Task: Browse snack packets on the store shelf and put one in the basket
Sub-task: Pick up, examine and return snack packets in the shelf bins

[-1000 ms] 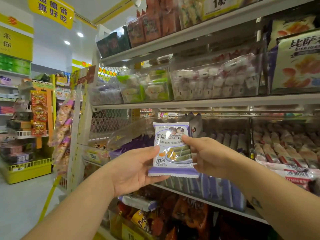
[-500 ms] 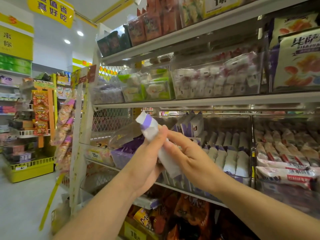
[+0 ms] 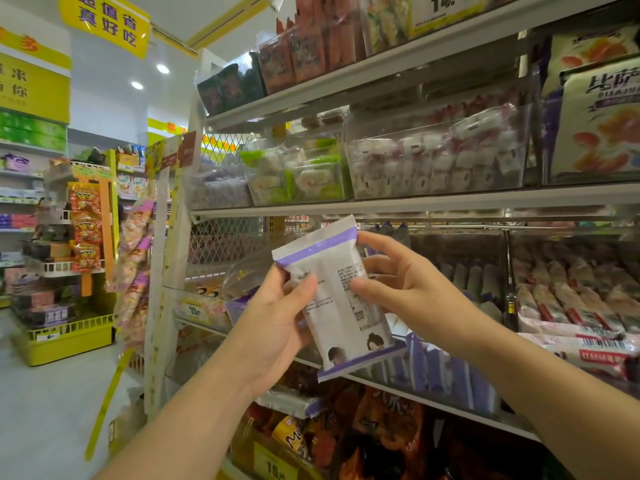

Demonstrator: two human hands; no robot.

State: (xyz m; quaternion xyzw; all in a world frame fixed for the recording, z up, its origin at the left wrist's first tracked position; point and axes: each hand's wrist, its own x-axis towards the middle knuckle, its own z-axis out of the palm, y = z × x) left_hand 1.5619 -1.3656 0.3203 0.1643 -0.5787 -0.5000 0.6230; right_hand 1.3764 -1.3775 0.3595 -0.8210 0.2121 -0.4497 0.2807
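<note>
A white snack packet with purple bands at top and bottom is held up in front of the store shelf, its printed back side facing me and tilted a little to the left. My left hand grips its left edge, thumb across the back. My right hand holds its right edge, thumb on the back and fingers curled behind the top. No basket is in view.
Clear bins of wrapped sweets fill the shelf above. More purple-and-white packets stand in the bin behind the one I hold, with pink-wrapped bars to the right. A yellow display rack stands across the aisle at left.
The packet showed its front a second ago; both hands have flipped it over, so its printed back now faces me.
</note>
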